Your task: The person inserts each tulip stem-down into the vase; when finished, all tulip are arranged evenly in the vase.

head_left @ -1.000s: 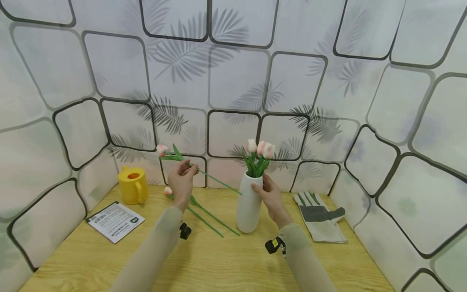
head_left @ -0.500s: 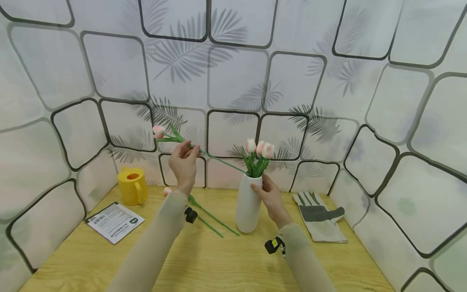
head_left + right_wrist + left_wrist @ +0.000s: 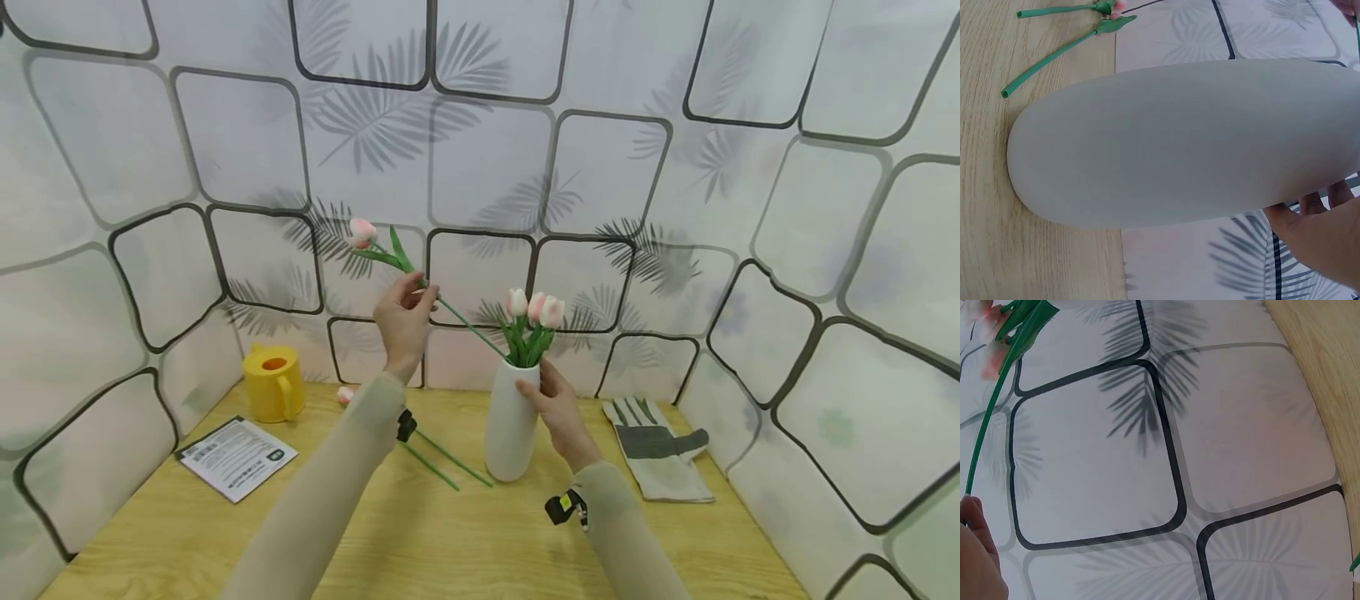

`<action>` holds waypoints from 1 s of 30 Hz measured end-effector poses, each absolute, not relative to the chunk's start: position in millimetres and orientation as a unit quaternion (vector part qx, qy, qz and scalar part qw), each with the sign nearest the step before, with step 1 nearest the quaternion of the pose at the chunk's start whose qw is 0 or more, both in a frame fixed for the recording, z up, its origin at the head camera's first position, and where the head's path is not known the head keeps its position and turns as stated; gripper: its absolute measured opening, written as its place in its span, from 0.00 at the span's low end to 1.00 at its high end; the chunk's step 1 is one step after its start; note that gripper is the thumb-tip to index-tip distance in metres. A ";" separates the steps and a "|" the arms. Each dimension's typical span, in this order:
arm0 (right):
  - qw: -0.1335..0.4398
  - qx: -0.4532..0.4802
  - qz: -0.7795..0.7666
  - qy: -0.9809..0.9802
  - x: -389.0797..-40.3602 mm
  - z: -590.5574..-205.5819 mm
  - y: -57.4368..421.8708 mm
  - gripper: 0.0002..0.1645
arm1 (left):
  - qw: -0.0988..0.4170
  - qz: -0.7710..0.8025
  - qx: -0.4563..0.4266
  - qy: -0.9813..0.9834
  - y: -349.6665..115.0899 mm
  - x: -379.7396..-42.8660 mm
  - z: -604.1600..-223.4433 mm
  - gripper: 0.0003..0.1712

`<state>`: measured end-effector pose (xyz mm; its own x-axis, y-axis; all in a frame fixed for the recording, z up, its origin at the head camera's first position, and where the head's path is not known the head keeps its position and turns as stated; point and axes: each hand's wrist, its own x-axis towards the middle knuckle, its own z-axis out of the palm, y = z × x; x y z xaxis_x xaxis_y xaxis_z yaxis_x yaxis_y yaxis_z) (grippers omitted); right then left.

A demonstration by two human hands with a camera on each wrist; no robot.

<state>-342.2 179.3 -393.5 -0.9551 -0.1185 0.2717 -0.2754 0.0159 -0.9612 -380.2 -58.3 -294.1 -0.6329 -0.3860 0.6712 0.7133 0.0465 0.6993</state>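
My left hand (image 3: 405, 321) pinches the stem of a pink tulip (image 3: 363, 233) and holds it aslant, blossom up to the left. The lower end of its stem reaches the mouth of a white vase (image 3: 512, 429). Several pink and white tulips (image 3: 535, 321) stand upright in that vase. Around the upper right side of the vase, the right hand (image 3: 557, 408) keeps its grip, thumb across the front. In the right wrist view the vase (image 3: 1179, 147) fills the middle, with fingers (image 3: 1313, 206) at its side. Two more tulip stems (image 3: 450, 457) lie on the table, partly behind my left forearm.
A yellow watering can or mug-like pot (image 3: 273, 385) stands at the back left, with a printed sheet (image 3: 237, 458) before it. To the right of the vase lies a white and grey work glove (image 3: 658, 450). Patterned cloth walls (image 3: 487, 167) enclose the wooden table (image 3: 450, 550).
My left hand has risen and moved right with the tulip, tilting it steeper. Its stem end has gone from beside the vase to the vase's mouth. The right hand stays put.
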 end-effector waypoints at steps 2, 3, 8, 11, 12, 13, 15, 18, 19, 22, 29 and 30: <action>0.055 0.137 0.689 -0.710 -341.7 -393.7 179.5 0.41 | 0.405 -0.667 -0.150 -0.607 -53.4 -380.4 -293.7 0.18; 0.055 0.136 0.690 -0.709 -341.5 -393.8 179.7 0.41 | 0.405 -0.663 -0.156 -0.610 -50.9 -380.3 -293.9 0.18; 0.049 0.130 0.694 -0.706 -341.0 -393.8 179.4 0.41 | 0.399 -0.646 -0.178 -0.626 -40.7 -379.3 -297.1 0.18; 0.046 0.125 0.696 -0.706 -341.8 -394.0 178.8 0.42 | 0.411 -0.624 -0.184 -0.638 -38.5 -379.2 -296.8 0.17; 0.048 0.125 0.693 -0.708 -341.7 -394.0 178.8 0.42 | 0.416 -0.617 -0.187 -0.642 -38.3 -379.3 -295.8 0.17; 0.049 0.121 0.693 -0.709 -341.7 -394.2 178.8 0.42 | 0.420 -0.609 -0.189 -0.646 -38.2 -378.9 -294.4 0.17; 0.053 0.118 0.690 -0.712 -341.5 -394.4 178.7 0.43 | 0.423 -0.599 -0.192 -0.652 -38.1 -377.7 -290.9 0.17; 0.059 0.121 0.688 -0.713 -340.8 -394.4 178.8 0.44 | 0.419 -0.590 -0.197 -0.662 -36.0 -375.6 -286.4 0.17; 0.058 0.120 0.690 -0.711 -341.0 -394.6 178.7 0.44 | 0.417 -0.585 -0.199 -0.666 -34.9 -375.5 -285.9 0.16; 0.056 0.126 0.690 -0.711 -340.6 -394.5 178.7 0.44 | 0.419 -0.564 -0.210 -0.680 -30.2 -375.5 -287.1 0.15; 0.063 0.131 0.690 -0.709 -340.5 -393.1 178.2 0.42 | 0.410 -0.505 -0.239 -0.720 -20.5 -375.3 -301.6 0.14; 0.062 0.132 0.690 -0.709 -340.1 -392.7 177.8 0.42 | 0.403 -0.500 -0.238 -0.729 -19.7 -375.1 -304.3 0.15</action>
